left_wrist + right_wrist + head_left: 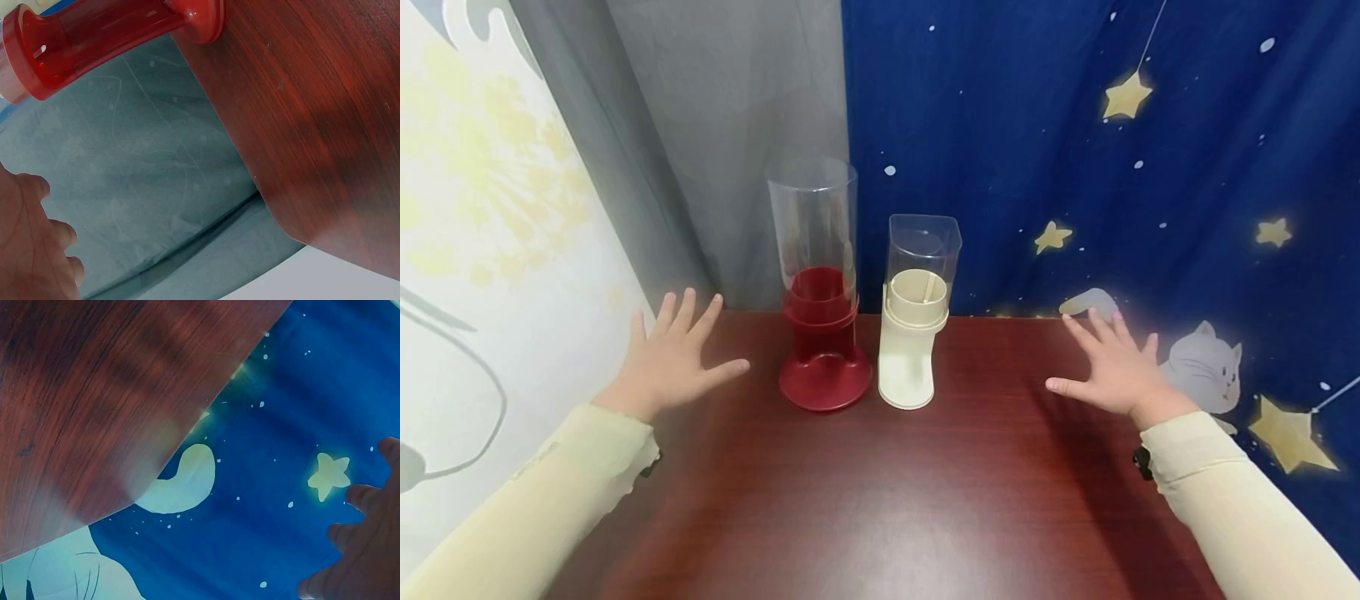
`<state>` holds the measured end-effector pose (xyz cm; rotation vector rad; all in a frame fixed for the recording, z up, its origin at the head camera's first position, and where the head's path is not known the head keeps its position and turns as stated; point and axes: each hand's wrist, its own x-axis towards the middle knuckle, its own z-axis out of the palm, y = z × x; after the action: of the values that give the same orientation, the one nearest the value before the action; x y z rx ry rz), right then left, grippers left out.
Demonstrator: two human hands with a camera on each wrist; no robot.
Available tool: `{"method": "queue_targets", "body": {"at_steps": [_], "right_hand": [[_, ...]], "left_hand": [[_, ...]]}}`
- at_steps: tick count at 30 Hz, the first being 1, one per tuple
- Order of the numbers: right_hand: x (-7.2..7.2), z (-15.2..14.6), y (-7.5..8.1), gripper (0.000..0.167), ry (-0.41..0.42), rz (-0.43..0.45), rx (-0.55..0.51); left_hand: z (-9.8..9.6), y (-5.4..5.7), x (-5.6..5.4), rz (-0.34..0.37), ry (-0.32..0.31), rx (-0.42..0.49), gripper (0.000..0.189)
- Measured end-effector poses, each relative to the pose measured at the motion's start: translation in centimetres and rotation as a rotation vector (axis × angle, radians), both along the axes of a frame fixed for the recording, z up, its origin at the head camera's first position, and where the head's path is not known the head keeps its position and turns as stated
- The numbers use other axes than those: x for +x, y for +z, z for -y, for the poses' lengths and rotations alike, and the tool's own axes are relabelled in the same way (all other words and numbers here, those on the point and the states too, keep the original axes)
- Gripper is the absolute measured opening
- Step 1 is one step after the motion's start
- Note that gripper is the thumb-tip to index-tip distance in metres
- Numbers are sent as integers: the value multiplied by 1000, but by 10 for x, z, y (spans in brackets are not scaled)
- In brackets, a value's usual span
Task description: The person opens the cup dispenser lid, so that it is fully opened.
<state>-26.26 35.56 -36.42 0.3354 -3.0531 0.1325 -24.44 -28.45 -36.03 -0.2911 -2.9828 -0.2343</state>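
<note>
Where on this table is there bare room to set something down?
The tabletop is bare in front of the red dispenser and cream dispenser, and rightward from the cream one toward the right hand. Crowded: the back, where the dispensers stand close together.

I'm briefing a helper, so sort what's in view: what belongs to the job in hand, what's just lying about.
Likely part of the job:
red stand with clear tube
cream stand with clear container
left hand and right hand, spread, holding nothing

Just surroundings:
wood-grained table under both stands
grey curtain
blue starry curtain
</note>
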Motion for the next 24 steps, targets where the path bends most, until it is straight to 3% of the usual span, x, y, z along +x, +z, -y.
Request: {"method": "queue_targets", "body": {"at_steps": [5, 12, 16, 24], "right_hand": [[-3, 2, 11, 115, 3, -21, -64], [-8, 17, 49, 109, 69, -68, -392], [-8, 33, 71, 104, 115, -114, -510], [-10, 64, 100, 98, 175, -146, -578]], "left_hand": [[-2, 0, -2, 6, -7, 22, 115], [-9, 3, -9, 26, -52, 175, 118], [-16, 7, -10, 35, -68, 286, 117], [-32, 15, -12, 41, -82, 419, 114]]}}
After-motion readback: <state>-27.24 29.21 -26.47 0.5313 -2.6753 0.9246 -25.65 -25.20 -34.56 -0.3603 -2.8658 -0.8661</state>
